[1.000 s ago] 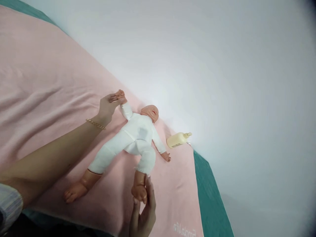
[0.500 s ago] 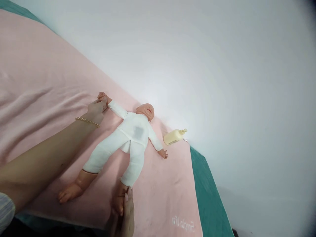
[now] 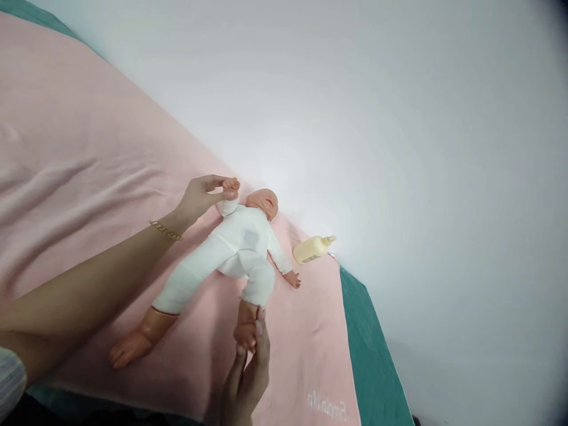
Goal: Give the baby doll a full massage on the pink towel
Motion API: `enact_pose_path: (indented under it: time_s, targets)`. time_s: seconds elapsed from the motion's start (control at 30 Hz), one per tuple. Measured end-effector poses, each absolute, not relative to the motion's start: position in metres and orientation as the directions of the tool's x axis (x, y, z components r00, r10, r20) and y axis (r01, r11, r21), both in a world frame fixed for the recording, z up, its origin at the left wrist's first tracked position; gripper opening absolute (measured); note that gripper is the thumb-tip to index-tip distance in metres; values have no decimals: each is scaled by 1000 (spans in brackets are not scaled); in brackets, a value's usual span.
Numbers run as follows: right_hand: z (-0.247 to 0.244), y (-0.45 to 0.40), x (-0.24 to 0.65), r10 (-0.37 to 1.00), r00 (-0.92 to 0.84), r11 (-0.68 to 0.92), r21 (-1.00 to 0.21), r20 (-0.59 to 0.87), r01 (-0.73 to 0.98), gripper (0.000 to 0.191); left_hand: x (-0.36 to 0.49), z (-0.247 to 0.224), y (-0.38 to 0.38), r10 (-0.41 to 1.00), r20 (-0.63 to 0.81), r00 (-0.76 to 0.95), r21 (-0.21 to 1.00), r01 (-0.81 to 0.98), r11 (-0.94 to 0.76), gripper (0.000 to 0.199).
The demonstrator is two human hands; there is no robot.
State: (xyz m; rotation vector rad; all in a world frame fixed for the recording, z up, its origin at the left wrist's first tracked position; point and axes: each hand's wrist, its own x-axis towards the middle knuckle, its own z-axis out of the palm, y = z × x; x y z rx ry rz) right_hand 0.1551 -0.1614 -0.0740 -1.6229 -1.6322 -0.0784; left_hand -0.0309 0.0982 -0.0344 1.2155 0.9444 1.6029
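A baby doll (image 3: 248, 234) with a white cloth body lies on its back on a pink blanket (image 3: 306, 331). My left hand (image 3: 204, 192), a gold bracelet at its wrist, pinches the doll's hand (image 3: 231, 184) between thumb and fingers, and that arm is bent up near the doll's head (image 3: 262, 203). Lower down, my right hand (image 3: 252, 370) grips the doll's foot (image 3: 247, 326), lifting it with the knee bent. The doll's other leg (image 3: 148, 331) lies straight on the blanket, and its other arm (image 3: 280, 258) is stretched out to the side.
A pale yellow pump bottle (image 3: 310, 249) lies on its side beyond the doll's outstretched arm. Green cloth (image 3: 375, 349) shows past the blanket's right edge. A plain white wall (image 3: 377, 148) rises behind.
My left hand has moved right, bringing the doll's hand from out at the side to near its head. My right hand has pushed the doll's foot up and right, bending that leg.
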Motion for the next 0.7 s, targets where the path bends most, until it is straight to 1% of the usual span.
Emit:
enact_pose_path:
  time_s: [0.1,0.17,0.23,0.3,0.4,0.47,0.57,0.63,0.7]
  targets:
    - [-68,-152,162,782,119,246,-479,612,843,36,-24,-39,98,920,391,43,912,-154,-380,38]
    - [-59,-138,165,785,115,278,-511,609,813,38,-21,-43,99,879,450,156,893,-77,-444,39]
    - [-49,-122,165,804,166,256,-585,570,770,41,-19,-46,101,824,505,255,855,-15,-519,37]
    - [-40,-108,163,824,228,208,-651,518,730,44,-17,-47,102,755,559,343,798,25,-602,30]
    - [-35,-96,161,848,250,172,-688,468,705,47,-16,-46,103,669,598,441,717,80,-693,21]
    - [-35,-93,162,855,255,165,-702,452,692,48,-15,-44,103,643,599,477,688,104,-718,17]
    - [-36,-95,163,855,268,158,-714,445,682,49,-14,-45,104,635,600,486,678,112,-726,15]
    - [-36,-98,164,855,275,146,-713,440,686,49,-14,-46,103,654,591,472,707,88,-702,17]
    - [-37,-105,164,848,289,134,-707,444,694,49,-14,-48,102,704,570,424,768,28,-640,21]
